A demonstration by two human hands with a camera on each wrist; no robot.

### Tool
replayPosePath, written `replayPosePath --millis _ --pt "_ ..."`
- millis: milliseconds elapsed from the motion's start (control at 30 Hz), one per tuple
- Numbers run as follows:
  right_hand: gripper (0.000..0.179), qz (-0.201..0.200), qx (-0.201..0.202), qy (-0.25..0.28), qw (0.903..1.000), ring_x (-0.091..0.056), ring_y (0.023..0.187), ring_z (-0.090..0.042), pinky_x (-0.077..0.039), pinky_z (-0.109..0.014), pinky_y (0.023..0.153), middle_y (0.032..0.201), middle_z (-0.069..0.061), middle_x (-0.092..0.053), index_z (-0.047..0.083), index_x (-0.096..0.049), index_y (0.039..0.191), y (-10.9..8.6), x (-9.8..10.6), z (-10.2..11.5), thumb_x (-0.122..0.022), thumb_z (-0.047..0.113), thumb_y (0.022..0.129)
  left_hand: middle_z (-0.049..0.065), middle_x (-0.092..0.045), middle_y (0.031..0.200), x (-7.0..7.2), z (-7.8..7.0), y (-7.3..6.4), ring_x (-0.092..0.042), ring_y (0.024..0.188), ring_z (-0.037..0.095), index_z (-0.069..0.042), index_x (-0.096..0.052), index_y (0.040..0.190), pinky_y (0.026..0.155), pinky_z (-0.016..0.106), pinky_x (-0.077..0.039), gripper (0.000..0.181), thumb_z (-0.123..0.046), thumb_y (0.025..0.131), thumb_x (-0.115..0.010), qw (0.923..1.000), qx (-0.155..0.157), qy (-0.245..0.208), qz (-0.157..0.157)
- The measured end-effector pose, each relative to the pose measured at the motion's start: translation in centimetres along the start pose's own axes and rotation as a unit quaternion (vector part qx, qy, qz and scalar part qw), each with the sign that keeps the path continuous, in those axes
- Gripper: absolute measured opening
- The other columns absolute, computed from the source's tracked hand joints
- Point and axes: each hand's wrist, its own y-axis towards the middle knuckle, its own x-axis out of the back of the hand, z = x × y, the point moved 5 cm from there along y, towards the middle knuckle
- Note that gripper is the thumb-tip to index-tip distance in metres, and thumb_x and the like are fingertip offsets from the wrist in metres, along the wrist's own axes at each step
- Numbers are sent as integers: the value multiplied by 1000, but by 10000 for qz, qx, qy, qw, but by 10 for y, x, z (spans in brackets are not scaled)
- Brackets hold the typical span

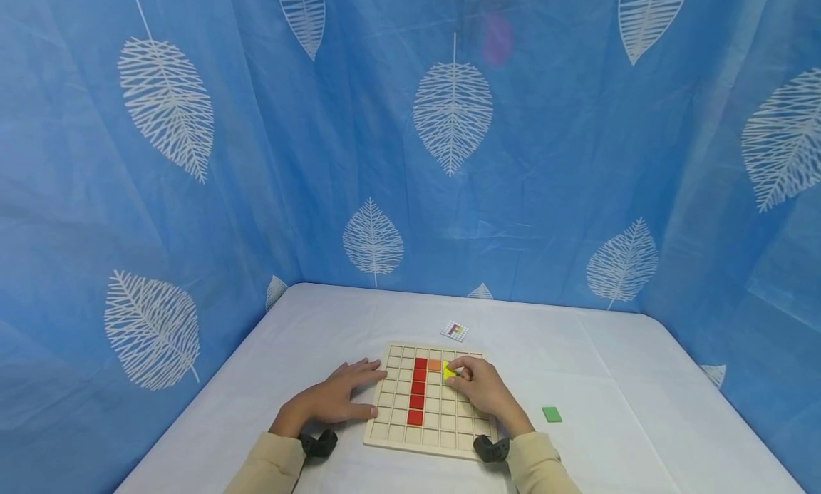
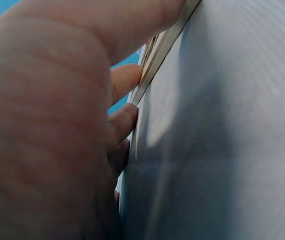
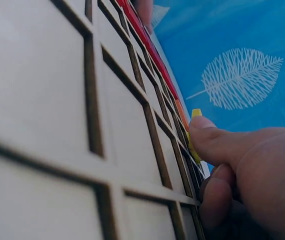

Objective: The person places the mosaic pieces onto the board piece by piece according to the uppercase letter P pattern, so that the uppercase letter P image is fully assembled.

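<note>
A wooden grid board lies on the white table. My right hand pinches a yellow tile between thumb and fingers, low over the board's upper right part. In the right wrist view the yellow tile stands up past the thumb tip, its lower part partly hidden by the thumb. Just left of it, an orange tile sits in a square. Several red tiles form a column further left. My left hand rests with fingers spread, thumb and fingertips at the board's left edge.
A green tile lies on the table right of the board. Behind the board is a small card printed with a coloured grid pattern. Blue curtains with white leaf prints enclose the table's back and sides.
</note>
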Motion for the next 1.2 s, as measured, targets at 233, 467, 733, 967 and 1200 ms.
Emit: replayPosePath --millis 233,467,733,967,1200 --pt "21 27 -33 -128 9999 -37 56 -6 -37 -21 55 67 4 -47 9 -72 112 0 -1 3 -73 15 92 0 -31 165 0 0 1 -19 157 29 -29 -44 153 126 61 -8 78 -64 86 -65 10000 49 11 -21" --pt "20 38 -64 -210 9998 -39 58 -6 -37 -21 56 67 4 -48 9 -72 110 0 -2 3 -74 14 91 0 -31 165 -1 -2 0 -18 157 30 -30 -43 153 126 61 -8 78 -64 86 -66 10000 81 13 -30" --pt "21 -48 -117 -356 9993 -38 55 -6 -35 -20 51 63 5 -46 11 -75 110 -2 -2 4 -75 16 89 2 -31 165 1 -7 -3 -19 156 31 -27 -44 153 126 61 -7 78 -61 87 -67 10000 59 -28 -27" --pt "22 -82 -84 -383 9992 -39 56 -6 -35 -20 51 61 6 -48 13 -77 110 -2 -1 4 -76 16 89 3 -31 165 2 -7 -2 -18 156 31 -26 -44 153 126 62 -7 78 -61 87 -67 10000 65 -31 -38" --pt "23 11 -1 -345 9994 -39 56 -6 -35 -21 53 62 6 -47 13 -76 112 -1 -2 1 -75 17 89 0 -31 165 0 -1 -1 -18 157 30 -30 -44 152 126 60 -8 78 -65 86 -65 9999 111 44 -12"
